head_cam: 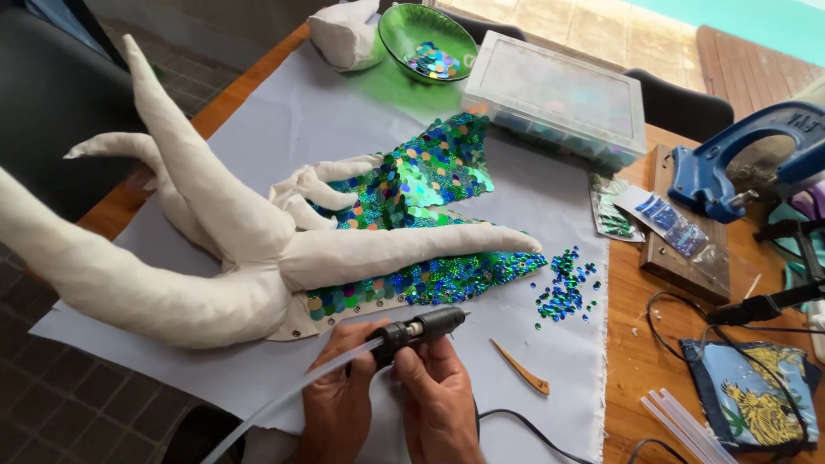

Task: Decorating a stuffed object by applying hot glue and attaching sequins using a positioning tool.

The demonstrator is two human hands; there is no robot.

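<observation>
Both hands, left hand [337, 404] and right hand [438, 399], are closing fingers around a black glue gun [421, 329], nozzle pointing to three o'clock. Just at twelve o'clock, the sequined fabric's [412, 198] lower edge is lying under a white stuffed figure [215, 232]; bare cloth [567, 378] is spreading rightward.

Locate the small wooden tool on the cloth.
In the head view, the wooden tool lies on the grey cloth right of the hands, below the loose sequins.
</observation>
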